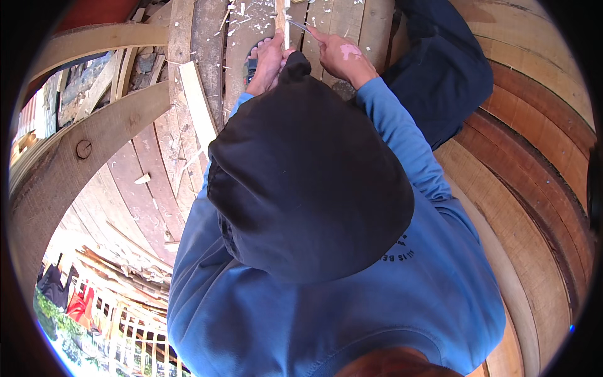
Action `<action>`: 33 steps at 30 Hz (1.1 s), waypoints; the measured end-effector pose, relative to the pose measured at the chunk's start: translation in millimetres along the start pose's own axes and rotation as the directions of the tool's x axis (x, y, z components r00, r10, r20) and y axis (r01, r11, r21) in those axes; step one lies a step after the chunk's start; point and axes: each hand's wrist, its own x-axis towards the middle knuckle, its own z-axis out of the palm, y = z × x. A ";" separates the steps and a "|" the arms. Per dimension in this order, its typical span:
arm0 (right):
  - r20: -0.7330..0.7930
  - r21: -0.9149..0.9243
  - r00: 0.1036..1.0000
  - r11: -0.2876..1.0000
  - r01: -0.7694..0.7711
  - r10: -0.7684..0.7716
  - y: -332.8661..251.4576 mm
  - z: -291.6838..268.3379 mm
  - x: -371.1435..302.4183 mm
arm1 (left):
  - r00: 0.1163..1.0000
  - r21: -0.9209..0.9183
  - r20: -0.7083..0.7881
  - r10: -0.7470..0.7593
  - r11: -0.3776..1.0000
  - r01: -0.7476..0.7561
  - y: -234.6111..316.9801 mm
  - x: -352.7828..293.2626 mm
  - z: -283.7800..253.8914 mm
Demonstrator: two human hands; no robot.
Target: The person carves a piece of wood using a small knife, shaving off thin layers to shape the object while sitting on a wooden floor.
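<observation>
My left hand is closed around a thin pale wooden stick and holds it upright over the floor planks. My right hand, with a pink patch on its back, grips a slim metal blade. The index finger lies along the blade, whose edge rests against the stick. A black cloth hood and a blue long-sleeved top fill the middle and hide the wrists and part of both hands. A sandalled foot rests just left of my left hand.
Curved timber ribs and hull planking of a wooden boat surround me. A loose pale board and wood shavings lie on the planks. A dark-trousered leg is at upper right. An open gap shows stacked timber at lower left.
</observation>
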 end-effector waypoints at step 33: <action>-0.076 -0.194 0.993 0.978 0.079 -0.095 12.4 5.2 9.3 | 0.948 0.433 0.068 0.312 0.846 -0.310 -11.6 0.7 2.6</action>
